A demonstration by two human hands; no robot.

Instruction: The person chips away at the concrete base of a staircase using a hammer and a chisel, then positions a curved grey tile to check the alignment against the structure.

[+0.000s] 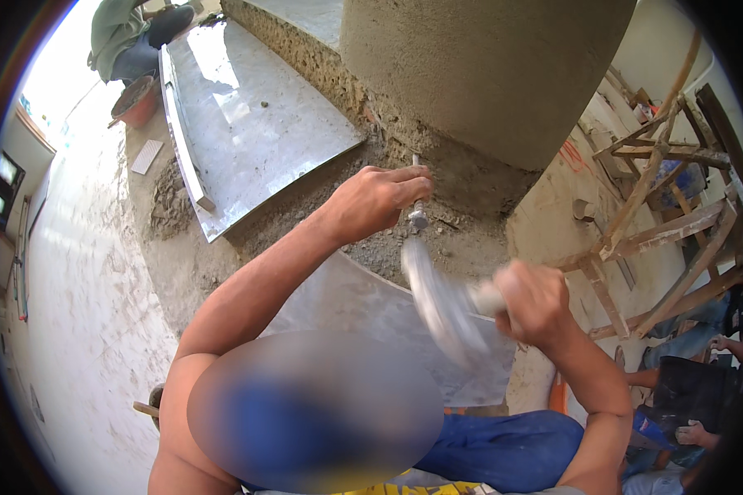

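Left hand (378,203) clasps a partly hidden metal rod (418,219); right hand (535,304) grips a blurred hammer (439,299).

Near the foot of the rounded column (479,78), the left hand (376,202) gripped a metal rod (418,218); farther from it, the right hand (535,304) held a blurred hammer (436,299).

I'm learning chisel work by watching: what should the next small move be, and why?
Probably a tap of the hammer on the near end of the chisel. The left hand grips the chisel, pointed toward the rough base of the column; the right hand holds the hammer, motion-blurred, its head close to that exposed end.
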